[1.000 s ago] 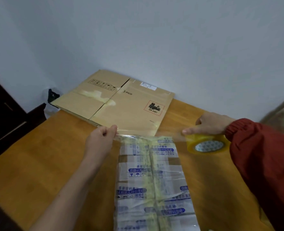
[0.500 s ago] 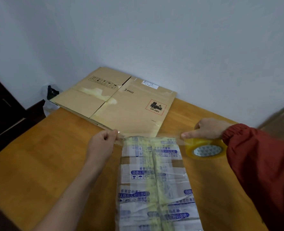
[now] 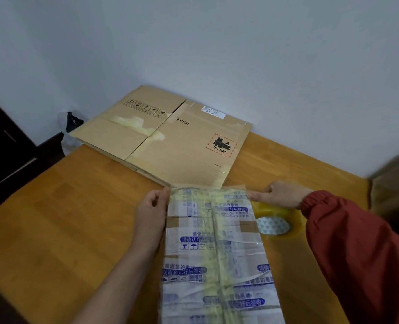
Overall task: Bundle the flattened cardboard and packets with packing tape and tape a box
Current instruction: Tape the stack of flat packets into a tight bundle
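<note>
Both hands now sit lower, at far edge of packet bundle (image 3: 212, 253) on table (image 3: 53, 218) centre: left hand (image 3: 151, 206) pinches tape end (image 3: 170, 191), right hand (image 3: 282, 195) grips tape roll (image 3: 273, 224), prob. to lay strip flat across.

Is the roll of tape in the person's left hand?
No, the right hand holds the tape roll right of the bundle; the left hand pinches the tape end.
</note>
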